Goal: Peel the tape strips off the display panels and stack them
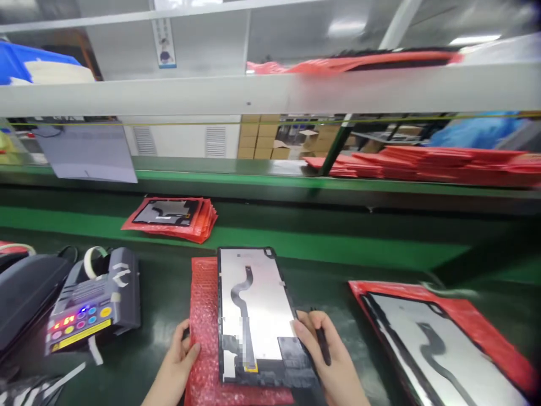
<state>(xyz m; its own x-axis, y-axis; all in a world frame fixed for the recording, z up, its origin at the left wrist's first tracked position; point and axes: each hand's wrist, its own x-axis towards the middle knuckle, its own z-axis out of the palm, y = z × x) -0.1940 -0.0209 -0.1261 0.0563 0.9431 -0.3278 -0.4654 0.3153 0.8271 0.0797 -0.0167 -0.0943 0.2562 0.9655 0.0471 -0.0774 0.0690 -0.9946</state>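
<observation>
A tablet display panel [262, 304], silver-backed with a dark curved ribbon cable, lies partly over a red bubble-wrap bag [203, 316] in front of me. My left hand [180, 355] pinches the left edge of the bag between thumb and fingers. On the other side, my right hand [323, 344] grips the panel's right edge, and a thin black pen-like tool [323, 341] is tucked in its fingers. To the right, another display panel [443, 338] rests on a red bag [473, 318]. The panel's lower right corner is partly behind my right hand.
A tape dispenser [97, 304] with a lit red readout stands left. Behind, a stack of red bags [203, 223] carries a panel. More red bags [422, 163] are piled on the back ledge, below a white shelf beam [190, 96]. Tape strips [63, 380] lie lower left.
</observation>
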